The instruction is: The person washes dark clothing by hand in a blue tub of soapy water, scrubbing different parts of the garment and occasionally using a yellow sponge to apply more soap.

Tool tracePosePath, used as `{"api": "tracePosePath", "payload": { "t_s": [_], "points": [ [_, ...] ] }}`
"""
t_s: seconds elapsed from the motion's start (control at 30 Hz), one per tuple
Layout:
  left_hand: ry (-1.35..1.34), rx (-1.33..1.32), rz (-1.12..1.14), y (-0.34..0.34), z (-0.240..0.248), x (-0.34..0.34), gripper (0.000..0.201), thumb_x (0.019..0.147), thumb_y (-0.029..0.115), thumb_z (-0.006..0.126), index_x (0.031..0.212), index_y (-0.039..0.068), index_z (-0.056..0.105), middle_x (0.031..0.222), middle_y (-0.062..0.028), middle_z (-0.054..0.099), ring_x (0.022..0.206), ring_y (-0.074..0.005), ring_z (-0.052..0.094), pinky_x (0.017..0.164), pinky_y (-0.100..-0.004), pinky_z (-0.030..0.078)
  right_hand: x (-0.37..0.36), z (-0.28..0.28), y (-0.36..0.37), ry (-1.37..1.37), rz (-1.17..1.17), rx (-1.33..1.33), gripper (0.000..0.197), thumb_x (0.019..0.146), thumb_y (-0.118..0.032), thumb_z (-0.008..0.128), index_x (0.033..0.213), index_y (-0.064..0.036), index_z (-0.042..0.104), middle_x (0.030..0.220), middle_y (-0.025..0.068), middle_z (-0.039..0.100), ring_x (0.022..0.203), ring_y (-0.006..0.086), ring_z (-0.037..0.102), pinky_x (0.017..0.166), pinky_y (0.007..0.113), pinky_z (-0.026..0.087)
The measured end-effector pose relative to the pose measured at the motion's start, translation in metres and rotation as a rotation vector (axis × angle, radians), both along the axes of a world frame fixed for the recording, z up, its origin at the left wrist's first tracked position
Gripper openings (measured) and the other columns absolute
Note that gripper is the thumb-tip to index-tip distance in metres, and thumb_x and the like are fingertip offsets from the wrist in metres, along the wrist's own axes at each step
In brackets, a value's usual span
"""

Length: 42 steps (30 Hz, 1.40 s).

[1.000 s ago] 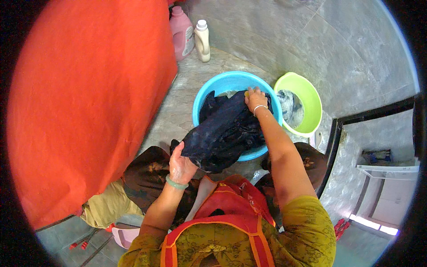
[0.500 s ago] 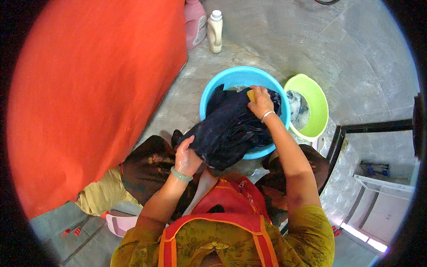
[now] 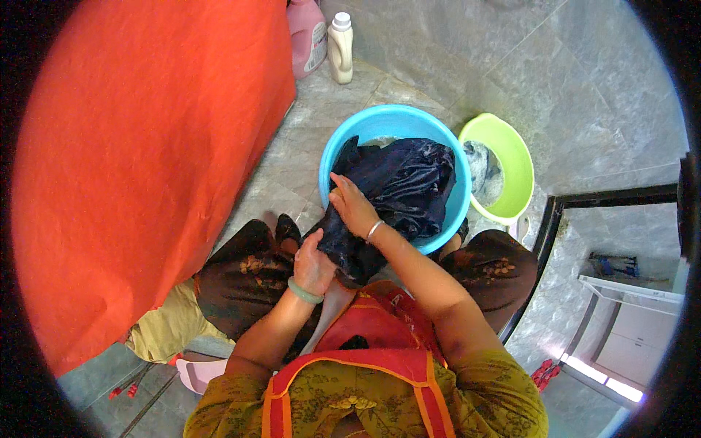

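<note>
A wet, dark navy garment (image 3: 416, 175) lies bunched in a round blue basin (image 3: 458, 212) between my knees, its near end pulled over the rim toward me. My left hand (image 3: 314, 269), with a green bangle at the wrist, grips that near end, fingers closed on the cloth. Over the garment's left part my right hand (image 3: 355, 209), wearing a silver bracelet, presses down close to the left hand. Its fingers curl over a yellow bar of soap, almost wholly hidden beneath them. A little water shows at the basin's far side.
A lime-green basin (image 3: 520, 175) with sudsy cloth touches the blue one on the right. A cream bottle (image 3: 340, 55) and a pink jug (image 3: 307, 40) stand at the far wall. Large red sheeting (image 3: 161, 160) fills the left side. A black-framed doorway (image 3: 558, 226) is at right.
My right hand has moved from the basin's far right side toward me and left, sliding over the garment close to my left hand. The left hand keeps its hold on the cloth.
</note>
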<state>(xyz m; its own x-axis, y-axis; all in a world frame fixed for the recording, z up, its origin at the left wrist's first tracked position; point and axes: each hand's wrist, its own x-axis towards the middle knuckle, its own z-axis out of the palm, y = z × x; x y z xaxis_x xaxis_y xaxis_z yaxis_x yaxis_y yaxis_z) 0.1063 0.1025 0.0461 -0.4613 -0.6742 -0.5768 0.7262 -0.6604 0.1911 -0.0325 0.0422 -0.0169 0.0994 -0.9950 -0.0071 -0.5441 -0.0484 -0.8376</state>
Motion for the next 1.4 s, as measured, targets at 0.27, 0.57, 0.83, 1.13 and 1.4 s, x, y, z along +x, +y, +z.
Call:
{"api": "tracePosePath", "payload": {
  "t_s": [0.27,0.57,0.83,1.13,1.4],
  "points": [
    [-0.096,-0.065,0.024,-0.003,0.014,0.005,0.029,0.086,0.016,0.045,0.109,-0.003,0.049,0.111,-0.0131,0.054,0.104,-0.0283,0.051,0.092,-0.0435,0.037,-0.013,0.002,-0.017,0.546,0.096,0.017,0.045,0.082,-0.024,0.051,0.123,-0.0074,0.040,0.127,0.0184,0.038,0.107,0.0327,0.046,0.087,0.041,0.039],
    [-0.062,-0.242,0.092,0.000,0.031,0.003,0.030,0.086,0.009,0.046,0.114,-0.002,0.046,0.116,-0.0137,0.049,0.106,-0.0269,0.048,0.093,-0.0397,0.036,-0.127,-0.004,-0.038,0.889,-0.256,0.110,0.049,0.077,-0.031,0.056,0.121,-0.0158,0.043,0.124,0.0169,0.038,0.107,0.0330,0.045,0.086,0.042,0.043],
    [-0.225,-0.395,0.145,-0.002,0.025,0.024,0.025,0.084,0.014,0.049,0.104,0.000,0.051,0.105,-0.0126,0.057,0.094,-0.0255,0.056,0.083,-0.0363,0.044,-0.148,0.037,0.024,0.753,-0.075,0.485,0.044,0.073,-0.015,0.053,0.115,-0.0099,0.042,0.120,0.0184,0.041,0.108,0.0390,0.044,0.088,0.045,0.040],
    [-0.186,-0.044,-0.038,0.004,0.037,0.015,0.033,0.086,0.016,0.051,0.112,-0.005,0.048,0.109,-0.0138,0.056,0.094,-0.0252,0.056,0.083,-0.0364,0.045,-0.100,0.065,-0.011,0.502,0.083,-0.079,0.047,0.074,-0.025,0.060,0.118,-0.0130,0.046,0.116,0.0192,0.047,0.101,0.0354,0.050,0.085,0.041,0.041],
    [-0.264,0.071,-0.046,0.006,0.035,0.014,0.029,0.084,0.009,0.051,0.109,-0.007,0.050,0.106,-0.0162,0.056,0.093,-0.0271,0.057,0.082,-0.0377,0.046,-0.085,-0.021,0.002,0.935,0.144,-0.166,0.051,0.082,-0.041,0.047,0.127,-0.0183,0.038,0.130,0.0121,0.037,0.123,0.0251,0.031,0.100,0.047,0.021]
  ]
}}
